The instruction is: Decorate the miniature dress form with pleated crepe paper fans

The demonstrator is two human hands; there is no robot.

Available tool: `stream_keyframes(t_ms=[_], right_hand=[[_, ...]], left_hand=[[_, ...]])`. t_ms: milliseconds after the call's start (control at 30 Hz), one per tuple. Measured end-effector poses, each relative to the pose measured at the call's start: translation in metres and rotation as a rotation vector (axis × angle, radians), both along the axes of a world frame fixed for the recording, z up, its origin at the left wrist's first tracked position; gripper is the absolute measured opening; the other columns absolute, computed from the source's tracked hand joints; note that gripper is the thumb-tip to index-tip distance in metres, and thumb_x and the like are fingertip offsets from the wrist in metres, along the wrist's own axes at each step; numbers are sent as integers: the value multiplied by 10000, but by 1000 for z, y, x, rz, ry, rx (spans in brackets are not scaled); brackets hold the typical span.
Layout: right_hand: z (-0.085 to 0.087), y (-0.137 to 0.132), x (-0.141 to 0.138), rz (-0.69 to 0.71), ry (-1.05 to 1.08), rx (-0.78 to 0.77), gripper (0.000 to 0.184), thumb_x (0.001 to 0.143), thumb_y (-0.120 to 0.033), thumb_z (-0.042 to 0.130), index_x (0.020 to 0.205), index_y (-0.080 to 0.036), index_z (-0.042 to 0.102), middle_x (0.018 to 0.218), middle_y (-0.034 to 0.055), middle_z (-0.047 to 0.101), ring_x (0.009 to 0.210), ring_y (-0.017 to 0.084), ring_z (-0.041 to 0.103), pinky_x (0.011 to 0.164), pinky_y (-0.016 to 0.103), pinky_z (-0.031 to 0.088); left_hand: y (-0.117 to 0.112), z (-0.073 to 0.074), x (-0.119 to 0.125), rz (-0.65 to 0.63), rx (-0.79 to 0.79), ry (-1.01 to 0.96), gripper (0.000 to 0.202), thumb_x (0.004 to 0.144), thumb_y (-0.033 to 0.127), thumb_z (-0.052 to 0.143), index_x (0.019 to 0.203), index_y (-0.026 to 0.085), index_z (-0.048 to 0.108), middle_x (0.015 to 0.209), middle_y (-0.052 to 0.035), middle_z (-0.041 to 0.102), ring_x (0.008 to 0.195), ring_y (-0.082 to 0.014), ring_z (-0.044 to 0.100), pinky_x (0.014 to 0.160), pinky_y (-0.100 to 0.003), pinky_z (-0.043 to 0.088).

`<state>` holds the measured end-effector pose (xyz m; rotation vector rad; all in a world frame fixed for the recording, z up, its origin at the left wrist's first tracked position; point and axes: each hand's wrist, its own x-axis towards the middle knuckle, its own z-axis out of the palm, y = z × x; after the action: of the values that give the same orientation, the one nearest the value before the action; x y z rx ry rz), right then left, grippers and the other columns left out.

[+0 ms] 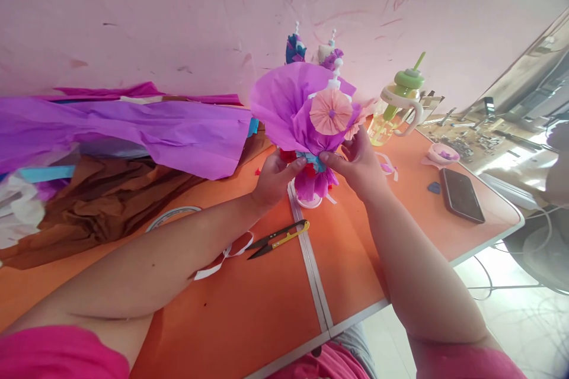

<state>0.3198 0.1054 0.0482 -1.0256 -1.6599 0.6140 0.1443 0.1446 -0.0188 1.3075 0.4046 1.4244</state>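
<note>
A paper bouquet [293,109], wrapped in purple crepe with a pink pleated paper flower [331,111] at the front, stands upright on the orange table [249,308]. A blue ribbon [312,161] circles its gathered neck. My left hand [275,177] pinches the neck from the left, fingers closed on the ribbon. My right hand [358,166] grips the neck from the right, thumb and fingers pressed on the same band. A white round base [309,201] shows under the bouquet.
Yellow-handled thread snips [278,238] and a white ribbon strip [222,257] lie near my left forearm. Purple [146,133] and brown crepe sheets [98,207] pile at the left. A green-lidded cup [400,100], a small pink dish [442,154] and a phone [462,194] sit at the right.
</note>
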Motion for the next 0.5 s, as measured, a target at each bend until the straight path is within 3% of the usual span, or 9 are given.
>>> stream_keyframes(t_ms=[167, 400, 500], right_hand=[[-2, 2, -2, -18, 49, 32, 543, 749, -374, 752, 1223, -255, 517, 1279, 57, 644, 1186, 220, 633, 988, 388, 535], [0, 5, 0, -116, 4, 34, 571, 755, -438, 733, 1227, -248, 474, 1252, 75, 651, 1167, 224, 627, 977, 427, 520], [1, 7, 2, -143, -29, 21, 564, 772, -453, 715, 1234, -248, 465, 1255, 88, 649, 1190, 238, 616, 959, 445, 522]], left_hand=[[1, 3, 1, -56, -24, -38, 391, 781, 403, 804, 1095, 223, 656, 1006, -46, 723, 1016, -224, 679, 984, -390, 512], [5, 2, 0, -48, -90, -46, 372, 807, 572, 717, 1017, 274, 647, 924, -41, 682, 883, -222, 661, 796, -365, 526], [7, 1, 0, -66, -66, -11, 410, 788, 521, 760, 1097, 284, 632, 1034, -45, 688, 965, -225, 662, 850, -366, 519]])
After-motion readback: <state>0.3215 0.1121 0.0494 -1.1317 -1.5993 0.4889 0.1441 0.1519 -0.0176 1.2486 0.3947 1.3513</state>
